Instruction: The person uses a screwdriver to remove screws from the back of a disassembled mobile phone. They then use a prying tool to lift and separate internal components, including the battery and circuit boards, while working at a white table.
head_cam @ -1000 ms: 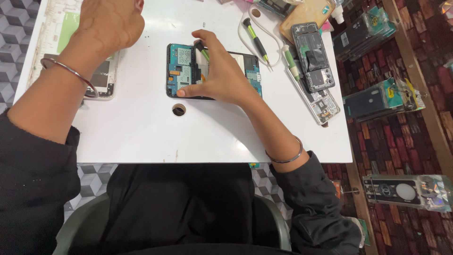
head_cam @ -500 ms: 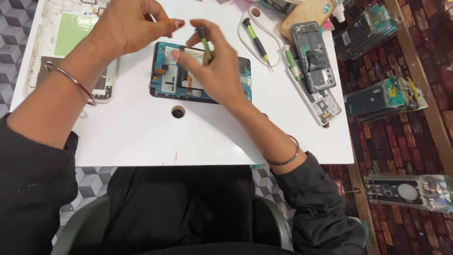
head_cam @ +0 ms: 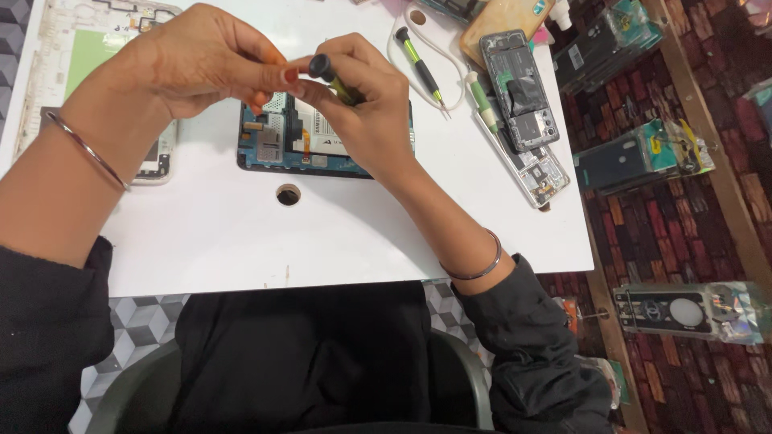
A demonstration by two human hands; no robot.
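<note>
Right hand [head_cam: 366, 104] closed around a small screwdriver with a black cap and green shaft [head_cam: 331, 76], raised above the white table [head_cam: 322, 241]. Left hand [head_cam: 197, 60] at 9 o'clock of it, fingertips pinched and touching the screwdriver's black cap. Opened tablet with blue circuit boards exposed [head_cam: 281, 145] lies flat beneath both hands. Second green-handled screwdriver [head_cam: 418, 68] rests at 2 o'clock of the tablet. Opened dark phone [head_cam: 519, 92] beyond it at 3 o'clock.
</note>
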